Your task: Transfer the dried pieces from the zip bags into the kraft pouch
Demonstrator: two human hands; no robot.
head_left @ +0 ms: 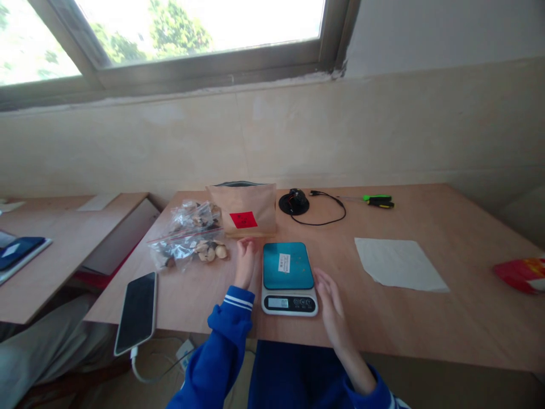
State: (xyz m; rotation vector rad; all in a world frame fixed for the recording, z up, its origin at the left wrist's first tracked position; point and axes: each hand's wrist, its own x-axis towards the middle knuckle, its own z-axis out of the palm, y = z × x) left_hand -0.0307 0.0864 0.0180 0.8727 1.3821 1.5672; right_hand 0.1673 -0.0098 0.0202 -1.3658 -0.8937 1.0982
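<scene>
A small kitchen scale (pixel 288 276) with a teal top and a white label sits near the front edge of the wooden table (pixel 426 324). My left hand (pixel 244 262) lies on the table just left of the scale, fingers extended toward a brown paper bag (pixel 246 209) with a red label. My right hand (pixel 330 301) rests flat on the table at the scale's right side, fingers stretched out, holding nothing. A clear plastic bag (pixel 187 236) of brown and pale pieces lies left of the paper bag.
A phone (pixel 137 311) on a white cable overhangs the table's front left corner. A white paper sheet (pixel 398 264) lies to the right, a red packet (pixel 522 274) at the far right edge. A black round device with cable (pixel 294 202) and green-handled tools (pixel 378 200) lie at the back.
</scene>
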